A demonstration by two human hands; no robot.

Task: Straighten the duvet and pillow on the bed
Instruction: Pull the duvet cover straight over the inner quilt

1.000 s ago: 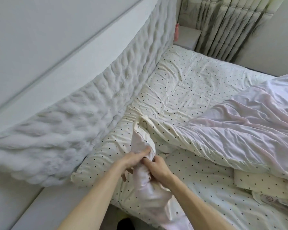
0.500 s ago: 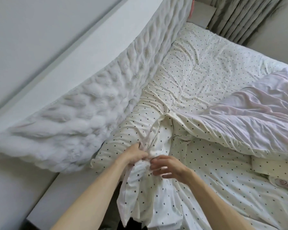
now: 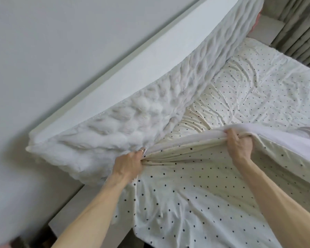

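Observation:
The cream duvet (image 3: 195,190) with black dots is pulled up and stretched between both hands near the head of the bed. My left hand (image 3: 130,164) grips its bunched corner right beside the headboard. My right hand (image 3: 240,145) grips the top edge further right, fingers curled over the fold, where the duvet's pale pink-white underside (image 3: 279,138) shows. A long cream dotted pillow (image 3: 195,119) lies along the foot of the headboard, partly hidden behind the raised duvet edge.
A white quilted, puffy headboard (image 3: 132,126) runs diagonally along the left under a white ledge and grey wall. The dotted bed sheet (image 3: 268,90) lies wrinkled beyond. Grey curtains (image 3: 297,24) hang at the top right, and the bed's white frame (image 3: 82,212) is at lower left.
Both hands were close together on the bunched duvet corner; now they have spread apart and pulled the top edge up toward the headboard, covering the near part of the pillow.

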